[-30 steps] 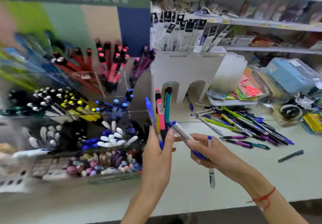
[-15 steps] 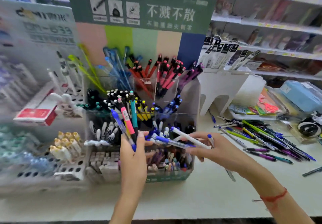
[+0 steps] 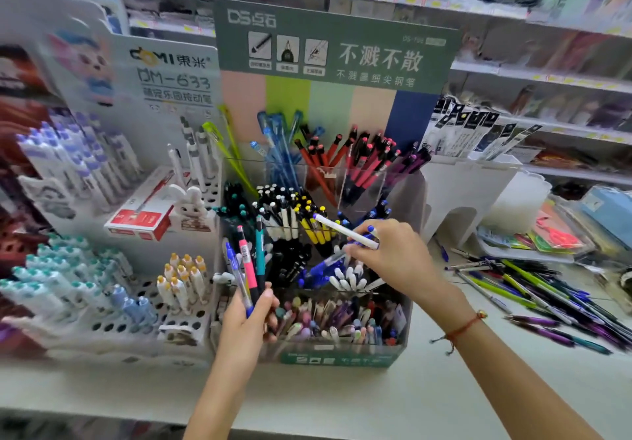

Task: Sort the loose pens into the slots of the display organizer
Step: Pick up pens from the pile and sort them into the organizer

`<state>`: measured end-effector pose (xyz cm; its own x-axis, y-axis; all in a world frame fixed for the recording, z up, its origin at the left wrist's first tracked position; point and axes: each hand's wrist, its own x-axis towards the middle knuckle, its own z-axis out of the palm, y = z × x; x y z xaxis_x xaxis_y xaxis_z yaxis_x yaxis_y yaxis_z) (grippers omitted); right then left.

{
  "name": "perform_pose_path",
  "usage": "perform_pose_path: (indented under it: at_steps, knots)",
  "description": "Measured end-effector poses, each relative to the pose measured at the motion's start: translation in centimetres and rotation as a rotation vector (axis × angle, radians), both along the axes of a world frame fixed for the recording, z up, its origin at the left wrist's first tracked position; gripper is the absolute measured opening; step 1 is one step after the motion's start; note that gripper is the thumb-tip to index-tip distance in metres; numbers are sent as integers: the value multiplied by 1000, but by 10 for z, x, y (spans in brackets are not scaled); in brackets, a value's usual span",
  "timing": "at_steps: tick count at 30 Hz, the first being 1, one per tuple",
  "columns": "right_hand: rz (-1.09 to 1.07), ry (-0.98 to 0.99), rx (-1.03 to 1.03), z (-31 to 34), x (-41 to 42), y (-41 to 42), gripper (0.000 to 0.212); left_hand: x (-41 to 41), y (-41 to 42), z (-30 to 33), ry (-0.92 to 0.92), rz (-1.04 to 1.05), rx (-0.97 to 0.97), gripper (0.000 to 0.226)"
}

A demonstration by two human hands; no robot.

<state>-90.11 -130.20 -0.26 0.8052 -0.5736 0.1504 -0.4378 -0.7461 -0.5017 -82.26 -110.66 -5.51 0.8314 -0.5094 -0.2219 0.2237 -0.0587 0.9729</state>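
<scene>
A clear tiered display organizer (image 3: 342,354) with a green header card stands at the centre, its compartments full of pens sorted by colour. My left hand (image 3: 248,323) grips a bunch of pens (image 3: 248,261) upright in front of the organizer's left side: blue, pink, teal and dark ones. My right hand (image 3: 393,255) reaches over the organizer's middle tier. It holds a white pen (image 3: 342,231) pointing up-left and a blue pen (image 3: 325,263) angled down toward the blue and white pens in a slot. A pile of loose pens (image 3: 547,292) lies on the counter to the right.
A white perforated pen stand (image 3: 136,323) with several white pens sits to the left, with a red box (image 3: 140,220) on it. A white arched rack (image 3: 468,193) stands right of the organizer, and packets and a blue pack lie at the far right. Shelves run behind.
The view swung left and centred on the organizer. My right hand rose from counter level and reached over the middle tier with its pens. My left hand stayed in front with its bunch.
</scene>
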Motion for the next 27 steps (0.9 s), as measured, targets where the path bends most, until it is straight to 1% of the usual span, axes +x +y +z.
perform_pose_path:
  at_steps: [4,7,9,11,13,15,19,21,24,25,27]
  knots:
    - [11,25,-114,19,10,1,8,0,2,3,31,-11,-22,18]
    - [-3,76,-198,15,13,8,9,0,5,3,36,3,-28,17]
    - [5,145,-189,3,22,13,14,0,4,4,39,-2,-42,15]
    - [17,223,-181,-13,33,16,24,1,4,5,44,-28,-43,14]
    - [-6,207,-105,-24,36,15,29,4,5,7,58,-54,-32,11]
    - [-44,131,-13,-31,33,11,25,10,9,7,67,-52,-16,11]
    - [-62,100,54,-35,28,10,18,16,13,5,70,-34,-2,18]
    - [-9,77,97,-33,27,18,18,16,12,4,69,-34,-7,18]
    - [135,50,148,-29,21,37,18,14,8,5,50,-27,-28,12]
    - [192,65,199,-27,17,43,18,14,7,5,42,-19,-33,11]
    - [294,140,348,-24,11,49,15,13,6,5,49,5,-51,15]
